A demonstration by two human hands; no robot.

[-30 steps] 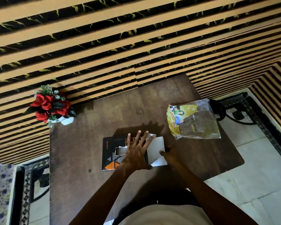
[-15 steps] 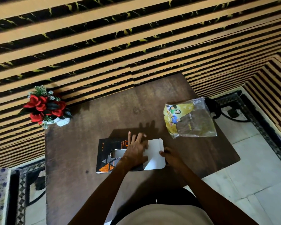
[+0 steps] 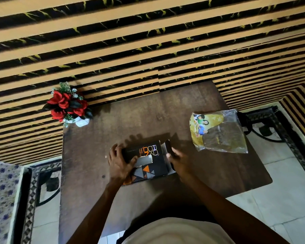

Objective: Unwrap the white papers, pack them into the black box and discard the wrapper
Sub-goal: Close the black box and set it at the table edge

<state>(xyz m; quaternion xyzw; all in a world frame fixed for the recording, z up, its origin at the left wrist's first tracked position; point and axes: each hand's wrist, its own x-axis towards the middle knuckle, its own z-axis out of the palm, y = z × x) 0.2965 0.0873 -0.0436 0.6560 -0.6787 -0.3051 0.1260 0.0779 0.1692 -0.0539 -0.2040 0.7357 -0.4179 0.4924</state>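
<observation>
The black box [image 3: 148, 161] with orange and grey triangles lies flat on the brown table [image 3: 148, 120], its lid folded over the top. My left hand [image 3: 119, 162] grips its left end, the thumb resting on the lid beside a pale cut-out window. My right hand [image 3: 179, 160] holds the box's right end, where a white inner flap [image 3: 164, 147] shows. The white papers are hidden from view. The clear plastic wrapper [image 3: 218, 132] with a yellow printed corner lies flat at the table's right side, apart from both hands.
A small white pot of red artificial flowers [image 3: 68, 105] stands at the table's back left corner. A striped wall rises right behind the table. Black metal furniture [image 3: 271, 124] sits on the tiled floor to the right, and a floral cloth [image 3: 2, 199] at left.
The white flap that lay open to the right has been folded over, and the box now shows its black printed top. My hands shifted to the box's two ends. The camera view moved.
</observation>
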